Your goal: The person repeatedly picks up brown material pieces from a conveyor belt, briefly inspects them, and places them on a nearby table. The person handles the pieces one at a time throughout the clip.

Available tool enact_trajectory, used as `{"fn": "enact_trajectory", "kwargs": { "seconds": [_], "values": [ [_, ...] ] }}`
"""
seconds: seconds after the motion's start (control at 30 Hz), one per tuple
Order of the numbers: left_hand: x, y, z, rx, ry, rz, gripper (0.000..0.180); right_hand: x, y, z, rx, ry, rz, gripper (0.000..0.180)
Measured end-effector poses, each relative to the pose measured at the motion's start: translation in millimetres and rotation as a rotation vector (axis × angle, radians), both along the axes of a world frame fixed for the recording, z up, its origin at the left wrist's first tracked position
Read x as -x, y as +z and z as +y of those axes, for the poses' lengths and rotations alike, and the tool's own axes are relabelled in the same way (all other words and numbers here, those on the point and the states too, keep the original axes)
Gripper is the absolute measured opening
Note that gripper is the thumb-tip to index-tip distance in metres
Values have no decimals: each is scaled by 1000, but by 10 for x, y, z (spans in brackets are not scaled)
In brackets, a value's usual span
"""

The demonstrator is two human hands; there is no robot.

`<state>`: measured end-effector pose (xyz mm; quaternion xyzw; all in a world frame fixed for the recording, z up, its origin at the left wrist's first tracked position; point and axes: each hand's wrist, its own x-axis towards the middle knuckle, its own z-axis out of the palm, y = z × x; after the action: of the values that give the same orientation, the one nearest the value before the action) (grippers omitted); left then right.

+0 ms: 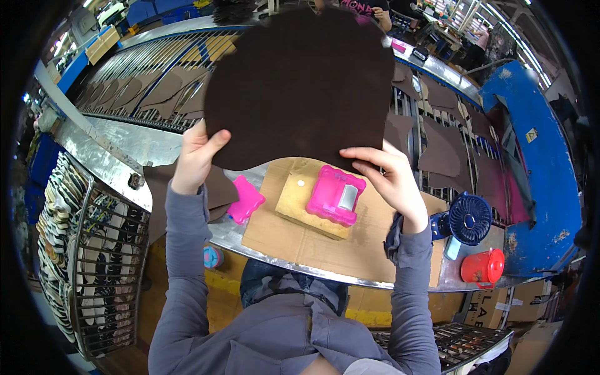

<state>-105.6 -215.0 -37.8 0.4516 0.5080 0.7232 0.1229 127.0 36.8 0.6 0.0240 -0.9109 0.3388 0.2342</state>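
A large dark brown sheet piece [300, 87], perhaps leather or fabric, is held up in front of me and covers the upper middle of the head view. At its lower left edge my left hand [199, 153] is closed, thumb on the near face and fingers hidden behind. My right hand [390, 178] pinches the lower right edge between thumb and fingers. Below the sheet, an open pink plastic box [322, 194] with a greyish flat piece in it rests on a tan block [294, 203]. Beside it on the left lies a pink plastic lid-like piece [248, 200].
Cardboard [281, 240] covers the metal table under the block. More brown pieces [159, 206] lie at the left. A blue fan [469, 219] and a red lidded pail [482, 267] stand right. Beyond are rollers with brown pieces, a blue machine [531, 162] and a shoe-filled wire cart [103, 275].
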Motion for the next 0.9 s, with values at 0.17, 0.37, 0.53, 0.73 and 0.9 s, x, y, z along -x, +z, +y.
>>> {"fn": "enact_trajectory", "kwargs": {
  "seconds": [0.17,0.37,0.53,0.73,0.9],
  "values": [
    [142,-190,110,174,-2,33,27,-94,-319,-7,-8,-38,-120,32],
    [212,-314,71,258,22,55,24,-33,-625,-11,46,36,-149,39],
    [217,-382,77,284,56,93,24,-46,-670,-60,106,27,-139,43],
    [258,-306,55,301,97,152,22,5,-705,-72,92,51,-67,45],
    [242,-370,87,283,83,125,23,-40,-746,-74,77,24,-120,44]
  ]
}}
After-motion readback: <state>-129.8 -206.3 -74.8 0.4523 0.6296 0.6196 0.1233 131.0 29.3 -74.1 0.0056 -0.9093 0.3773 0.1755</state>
